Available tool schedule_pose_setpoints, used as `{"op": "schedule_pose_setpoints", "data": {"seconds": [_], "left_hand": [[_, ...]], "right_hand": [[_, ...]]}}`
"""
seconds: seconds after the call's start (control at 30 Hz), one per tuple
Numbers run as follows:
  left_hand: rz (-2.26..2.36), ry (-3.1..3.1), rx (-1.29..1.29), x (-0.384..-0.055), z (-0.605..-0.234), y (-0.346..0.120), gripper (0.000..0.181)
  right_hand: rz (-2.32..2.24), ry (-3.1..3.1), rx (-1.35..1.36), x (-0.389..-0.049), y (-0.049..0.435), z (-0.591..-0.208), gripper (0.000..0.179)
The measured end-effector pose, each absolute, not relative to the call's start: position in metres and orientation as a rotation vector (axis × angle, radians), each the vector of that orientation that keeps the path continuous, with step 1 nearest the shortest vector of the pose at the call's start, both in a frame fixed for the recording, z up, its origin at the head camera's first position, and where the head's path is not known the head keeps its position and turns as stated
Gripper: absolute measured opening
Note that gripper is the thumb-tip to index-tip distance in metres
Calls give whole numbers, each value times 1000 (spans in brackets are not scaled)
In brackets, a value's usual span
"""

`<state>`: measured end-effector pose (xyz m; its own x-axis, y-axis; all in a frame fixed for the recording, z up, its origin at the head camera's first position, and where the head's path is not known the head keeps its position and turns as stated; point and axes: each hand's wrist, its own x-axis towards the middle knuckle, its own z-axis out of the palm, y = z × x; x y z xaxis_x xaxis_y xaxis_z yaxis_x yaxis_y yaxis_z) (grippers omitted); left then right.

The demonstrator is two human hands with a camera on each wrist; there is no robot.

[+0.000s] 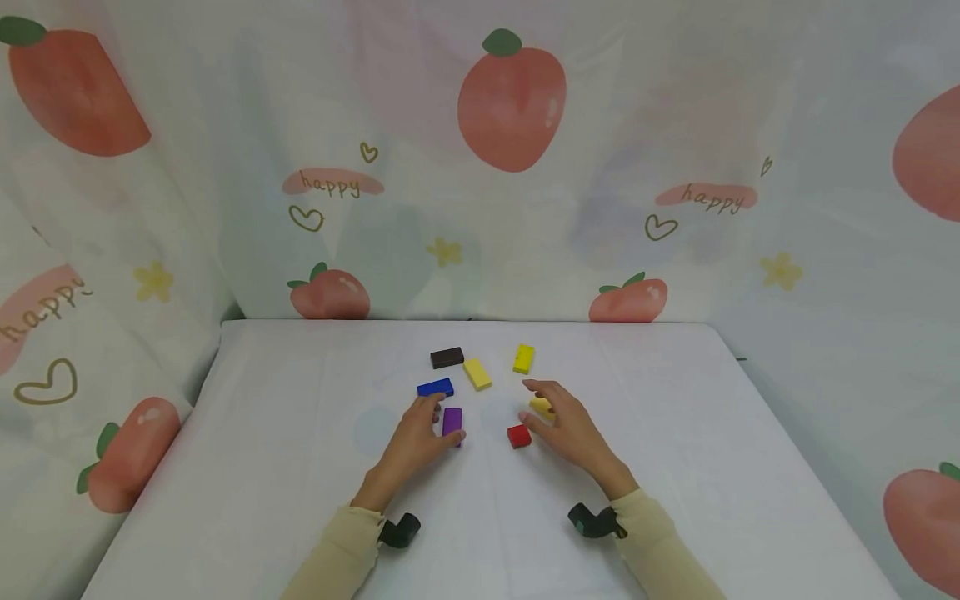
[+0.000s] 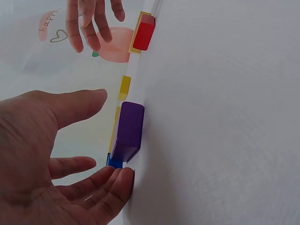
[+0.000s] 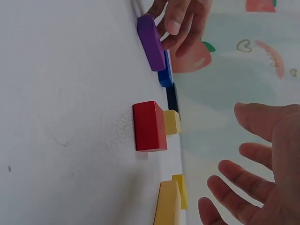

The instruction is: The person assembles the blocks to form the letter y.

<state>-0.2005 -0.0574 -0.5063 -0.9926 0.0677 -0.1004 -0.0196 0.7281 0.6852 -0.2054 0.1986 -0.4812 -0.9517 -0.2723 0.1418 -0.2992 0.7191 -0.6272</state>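
Observation:
My left hand (image 1: 412, 435) reaches around a purple block (image 1: 452, 417), its thumb and fingers spread apart. In the left wrist view the thumb stays clear of the purple block (image 2: 129, 129), and the lower fingers are low near the table by the block's far end; whether they touch it I cannot tell. Just beyond lies a blue block (image 1: 436, 387). My right hand (image 1: 572, 427) hovers with loosely bent fingers over a pale yellow block (image 1: 540, 406), partly hidden by it. Beside the thumb sits a red block (image 1: 519, 436); in the right wrist view the hand is apart from the red block (image 3: 149, 126).
Farther back on the white table (image 1: 300, 467) lie a black block (image 1: 447, 357), another pale yellow block (image 1: 477, 374) and a bright yellow block (image 1: 523, 358). A printed cloth (image 1: 517, 242) with fruit pictures hangs behind the table and at both sides.

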Motion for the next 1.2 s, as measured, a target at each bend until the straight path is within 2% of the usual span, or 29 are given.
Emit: {"op": "schedule_pose_setpoints", "data": {"seconds": [0.83,1.2], "left_hand": [[1090,2802,42,-204,-510,-51,74],[1093,2960,123,-197,-506,-44,58]], "right_hand": [[1036,-2895,384,-199,213,-490,52],[995,-2877,368,-198,222,-493,49]]}}
